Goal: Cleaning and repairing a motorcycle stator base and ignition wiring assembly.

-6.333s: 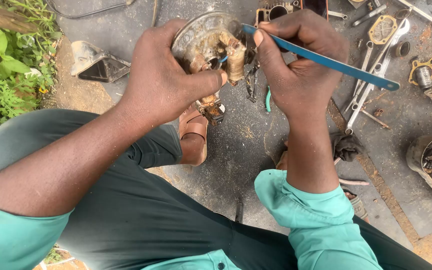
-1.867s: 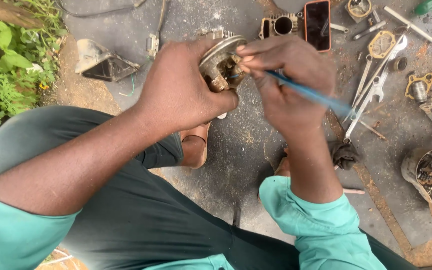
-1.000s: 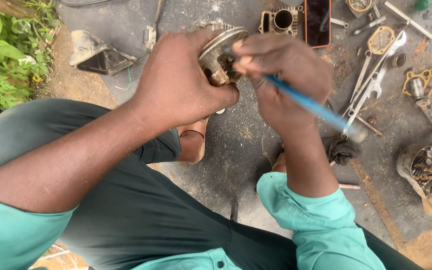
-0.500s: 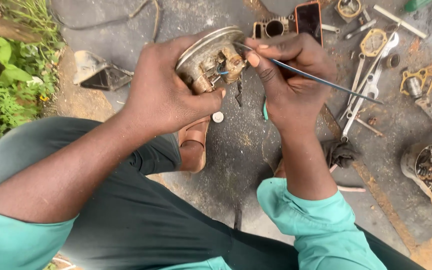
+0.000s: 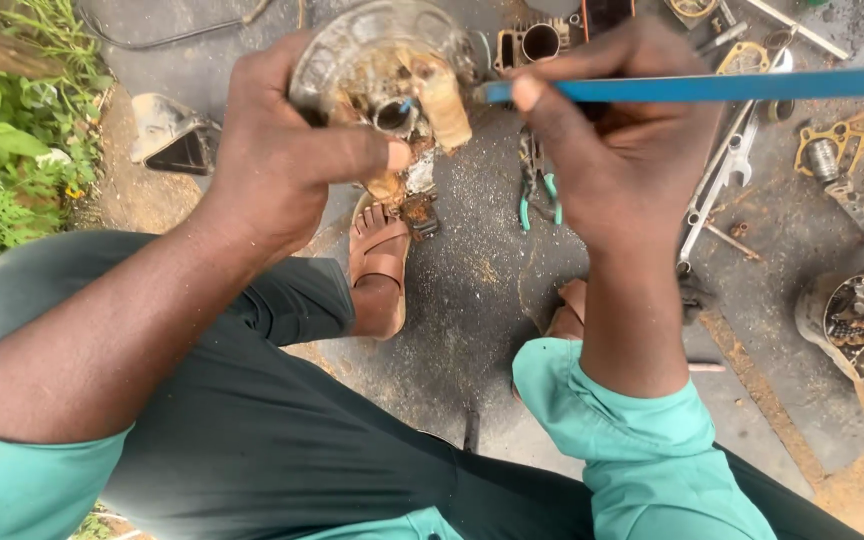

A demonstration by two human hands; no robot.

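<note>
The work goes on outdoors over a dark, gritty ground [image 5: 472, 300] strewn with sawdust-like crumbs, with green plants [image 5: 12, 160] at nine o'clock and a scatter of metal parts toward two and three o'clock: spanners [image 5: 727, 185], a ringed gasket piece [image 5: 827, 155], and a rusty round assembly [image 5: 852, 315] at the right edge. Green-handled pliers [image 5: 535, 195] lie on the ground at twelve o'clock, just beyond a foot in a brown sandal [image 5: 380, 262]. The left hand [image 5: 282, 150] is raised at eleven o'clock, fingers wrapped round the rim of a round, grimy metal housing [image 5: 382, 60] (its hollow side faces the camera) and the thumb pressed across its lower edge. The right hand [image 5: 617, 140], at one o'clock, pinches a thin blue blade [image 5: 692, 88] between thumb and curled fingers; the blade lies nearly level, its near tip reaching into the housing's middle, its far end pointing to three o'clock. Both forearms rise from teal sleeves [image 5: 632, 440].
</note>
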